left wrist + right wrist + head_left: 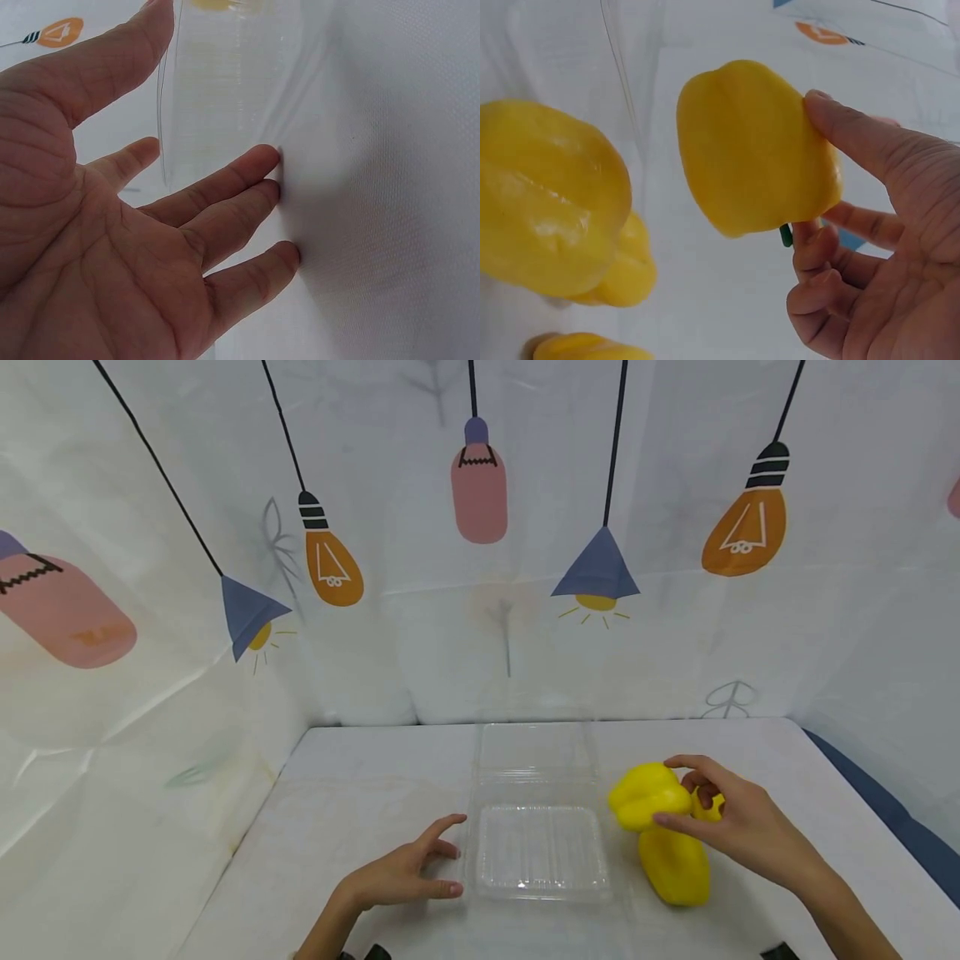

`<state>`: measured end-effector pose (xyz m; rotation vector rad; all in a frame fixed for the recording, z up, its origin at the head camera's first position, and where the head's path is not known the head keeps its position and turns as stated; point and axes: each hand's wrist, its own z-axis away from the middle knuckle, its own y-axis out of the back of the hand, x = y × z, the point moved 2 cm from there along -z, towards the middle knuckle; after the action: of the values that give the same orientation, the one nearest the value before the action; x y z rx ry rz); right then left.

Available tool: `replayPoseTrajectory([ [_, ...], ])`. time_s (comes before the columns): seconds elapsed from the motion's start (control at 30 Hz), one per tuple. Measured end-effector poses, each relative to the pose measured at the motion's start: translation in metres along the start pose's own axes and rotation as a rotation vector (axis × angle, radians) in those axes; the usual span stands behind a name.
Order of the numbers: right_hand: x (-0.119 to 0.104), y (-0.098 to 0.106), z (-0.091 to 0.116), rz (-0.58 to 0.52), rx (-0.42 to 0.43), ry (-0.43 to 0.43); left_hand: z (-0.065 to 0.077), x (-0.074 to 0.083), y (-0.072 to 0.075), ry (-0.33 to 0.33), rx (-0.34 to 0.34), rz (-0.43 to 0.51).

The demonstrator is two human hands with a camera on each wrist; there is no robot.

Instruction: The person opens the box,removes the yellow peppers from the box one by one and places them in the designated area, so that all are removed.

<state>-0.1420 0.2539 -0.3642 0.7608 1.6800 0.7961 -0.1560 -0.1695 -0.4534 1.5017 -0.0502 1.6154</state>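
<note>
My right hand (pixel 738 818) pinches a yellow bell pepper (pixel 647 795) between thumb and fingers. In the right wrist view, this pepper (pixel 754 150) shows a short green stem (pixel 786 235) close to the fingers. Another yellow pepper (pixel 675 868) lies just nearer on the table, and part of one more (pixel 707 808) shows behind the hand. Left of them lies a clear plastic clamshell box (pixel 540 895), its lid (pixel 536 750) folded back. At its left side, my left hand (pixel 405 870) is spread and holds nothing; the fingertips (pixel 289 255) rest on the white table surface in the left wrist view.
A white cloth covers the table (pixel 360 777). White sheets printed with lamps and bulbs (pixel 420 635) hang behind and along the left. Something dark blue (pixel 892 802) lies past the table's right edge. Dark objects (pixel 780 950) poke in at the bottom edge.
</note>
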Motion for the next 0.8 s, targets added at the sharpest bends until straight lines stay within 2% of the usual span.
replayPoseTrajectory([
  [0.23, 0.010, 0.008, 0.003, -0.001, 0.013, 0.013, 0.000, 0.000, 0.000, -0.007, 0.000, -0.001],
  [0.47, 0.018, 0.017, 0.005, -0.027, -0.014, 0.000, -0.001, 0.000, -0.001, -0.009, 0.000, -0.001],
  [0.8, 0.028, 0.020, 0.005, 0.014, -0.045, -0.012, -0.001, 0.000, -0.001, -0.004, 0.003, -0.006],
])
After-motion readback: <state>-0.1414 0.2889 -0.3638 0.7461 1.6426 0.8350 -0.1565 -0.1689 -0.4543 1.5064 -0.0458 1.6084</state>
